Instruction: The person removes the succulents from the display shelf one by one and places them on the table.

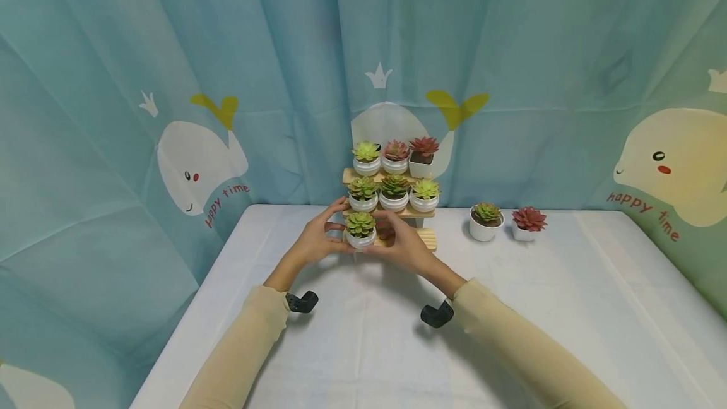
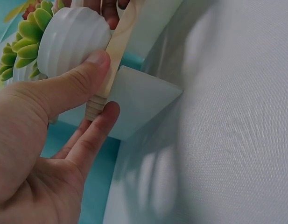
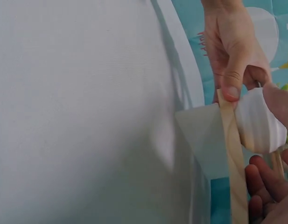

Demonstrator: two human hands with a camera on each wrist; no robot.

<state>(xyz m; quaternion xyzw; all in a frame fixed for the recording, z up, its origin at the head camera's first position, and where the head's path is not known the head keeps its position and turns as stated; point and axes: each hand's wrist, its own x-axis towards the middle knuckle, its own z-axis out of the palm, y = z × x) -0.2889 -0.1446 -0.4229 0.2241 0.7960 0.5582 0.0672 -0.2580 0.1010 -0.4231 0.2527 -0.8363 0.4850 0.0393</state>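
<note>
A potted succulent (image 1: 360,225) with a white ribbed pot (image 2: 73,39) stands at the left end of the lowest tier of a wooden plant stand (image 1: 427,238). My left hand (image 1: 318,238) pinches the end of that tier's board (image 2: 121,44), thumb on top beside the pot and fingers below. On the pot's other side my right hand (image 1: 404,245) curls its thumb and index finger around the pot. Its other fingers (image 3: 263,179) lie close over the board, partly out of view in the right wrist view.
The middle tier bears three succulents (image 1: 394,193), and the top tier three more (image 1: 396,155). To the right on the white tablecloth (image 1: 568,308) stand a green succulent (image 1: 485,223) and a red one (image 1: 527,225). A blue whale-print curtain (image 1: 295,68) hangs behind the table.
</note>
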